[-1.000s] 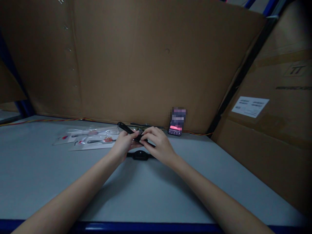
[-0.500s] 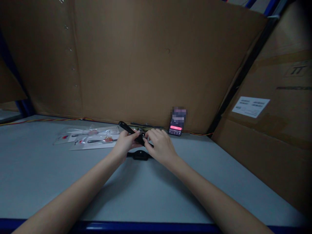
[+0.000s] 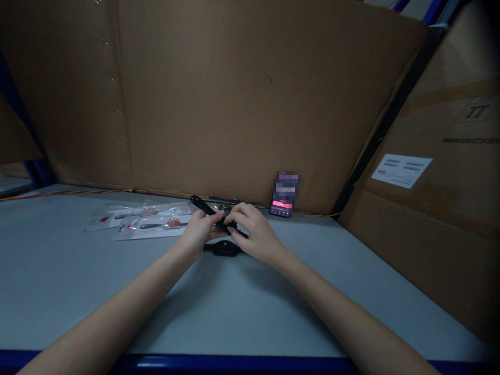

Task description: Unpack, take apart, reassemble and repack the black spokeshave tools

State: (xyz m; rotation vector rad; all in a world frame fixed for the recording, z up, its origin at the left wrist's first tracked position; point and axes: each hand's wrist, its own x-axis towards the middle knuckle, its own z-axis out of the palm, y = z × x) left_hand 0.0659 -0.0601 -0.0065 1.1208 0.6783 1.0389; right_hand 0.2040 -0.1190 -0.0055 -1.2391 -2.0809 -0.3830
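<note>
My left hand (image 3: pixel 198 232) is closed around a black spokeshave (image 3: pixel 202 204), whose one handle sticks out up and to the left past my thumb. My right hand (image 3: pixel 253 229) has its fingers curled in at the tool's middle, where small parts show; the fingertips partly hide what they pinch. The other handle runs down to the right beneath my right fingers. Just below my hands, a second black spokeshave (image 3: pixel 225 248) lies on the grey tabletop (image 3: pixel 234 302), its ends partly covered by my hands.
Clear plastic packages (image 3: pixel 152 227) with white cards lie to the left. A phone (image 3: pixel 282 200) with a lit screen leans against the cardboard sheet (image 3: pixel 203 104) at the back. Thin dark pieces (image 3: pixel 234 200) and red-yellow wires (image 3: pixel 78 192) run along there. A large carton (image 3: pixel 429 219) stands right.
My right fingers have shifted and curled more over the middle of the spokeshave. My left hand keeps its hold in nearly the same place.
</note>
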